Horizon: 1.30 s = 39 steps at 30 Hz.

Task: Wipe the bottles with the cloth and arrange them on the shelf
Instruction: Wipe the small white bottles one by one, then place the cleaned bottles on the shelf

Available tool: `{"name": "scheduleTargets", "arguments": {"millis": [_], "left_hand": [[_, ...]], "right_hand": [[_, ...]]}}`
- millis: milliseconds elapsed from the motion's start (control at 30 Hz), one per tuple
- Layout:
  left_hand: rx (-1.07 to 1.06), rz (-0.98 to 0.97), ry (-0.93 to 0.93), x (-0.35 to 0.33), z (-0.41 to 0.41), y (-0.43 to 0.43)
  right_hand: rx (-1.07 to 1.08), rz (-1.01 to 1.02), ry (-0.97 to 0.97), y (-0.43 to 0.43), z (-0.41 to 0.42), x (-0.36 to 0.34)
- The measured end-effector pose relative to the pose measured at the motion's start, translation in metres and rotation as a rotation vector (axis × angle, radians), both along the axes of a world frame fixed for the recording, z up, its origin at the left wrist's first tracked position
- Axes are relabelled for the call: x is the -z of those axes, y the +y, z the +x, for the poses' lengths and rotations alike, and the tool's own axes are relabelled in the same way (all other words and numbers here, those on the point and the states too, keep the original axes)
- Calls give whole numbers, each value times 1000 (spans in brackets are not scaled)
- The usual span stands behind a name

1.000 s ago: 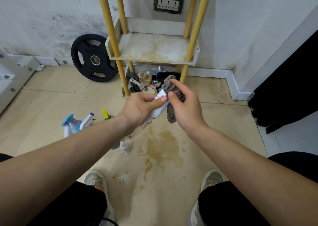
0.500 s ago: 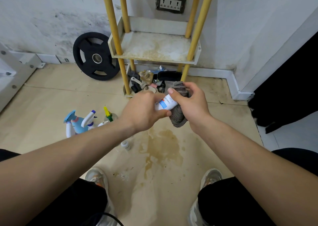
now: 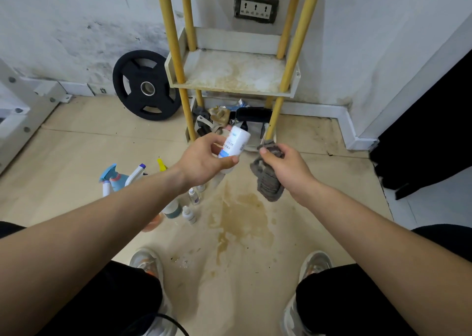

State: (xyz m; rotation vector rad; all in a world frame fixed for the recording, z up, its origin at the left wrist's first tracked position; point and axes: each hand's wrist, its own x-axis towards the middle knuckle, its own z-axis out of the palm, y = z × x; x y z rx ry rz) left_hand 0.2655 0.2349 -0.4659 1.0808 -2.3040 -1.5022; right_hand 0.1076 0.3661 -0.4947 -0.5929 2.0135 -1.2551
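- Head view is showing the left hand [image 3: 204,159] gripping a white bottle [image 3: 236,141] in the air in front of the shelf [image 3: 229,72], thumb and fingers clamped round its lower part.
- That bottle is a smooth plastic cylinder with a blue-printed label, tilting with its upper end toward the shelf.
- The right hand [image 3: 286,167] is holding a grey cloth [image 3: 268,185], fingers curled round its top. The cloth is coarse and ribbed, bunching up and hanging below the hand, just beside the bottle but apart from it.
- The shelf is standing against the wall as a pale tray-like board with a low rim, round yellow poles [image 3: 173,54] passing through its corners, rusty brown stains and white scuffs showing on its surface.
- Worn gloves [image 3: 219,113] and other dark odds and ends are lying jumbled on the floor [image 3: 76,144] under the shelf.
- Spray bottles [image 3: 120,178] with blue, white and yellow trigger heads are standing on the floor by the left forearm, with small clear dropper bottles [image 3: 194,196] near them.
- A black round weight plate [image 3: 145,85] is leaning on the wall left of the shelf.
- A brown blotchy stain [image 3: 240,213] is spreading over the smooth tan floor between the shoes [image 3: 148,261] and the shelf.
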Motion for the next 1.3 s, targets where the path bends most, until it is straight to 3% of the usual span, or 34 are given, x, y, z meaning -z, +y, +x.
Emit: {"name": "scheduleTargets", "arguments": {"millis": [167, 367, 500, 600, 700, 833, 900, 1000, 1033, 1133, 1300], "left_hand": [[-112, 164, 1, 39, 7, 0], [-219, 225, -122, 108, 21, 3], [-126, 57, -398, 143, 29, -9], [-16, -82, -562, 160, 29, -18], [53, -186, -601, 185, 22, -20], [155, -340, -572, 222, 9, -9], [156, -385, -560, 240, 5, -3], [185, -468, -568, 265, 8, 6], [188, -487, -588, 273, 11, 9], [171, -568, -616, 292, 24, 16], [114, -578, -626, 306, 49, 11]], "right_hand": [[-154, 203, -120, 17, 7, 32], [-304, 455, -98, 26, 20, 115], [-280, 626, -18, 29, 15, 161], [-230, 645, 3, 20, -2, 181], [-96, 580, 91, -2, -23, 198], [39, 515, 428, -30, -46, 212], [-49, 509, 514, -35, -49, 235], [-486, 749, 495, -24, -36, 282], [-546, 800, 533, -18, -32, 299], [-544, 777, 662, -11, -26, 332], [-481, 735, 535, -54, -9, 378]]}}
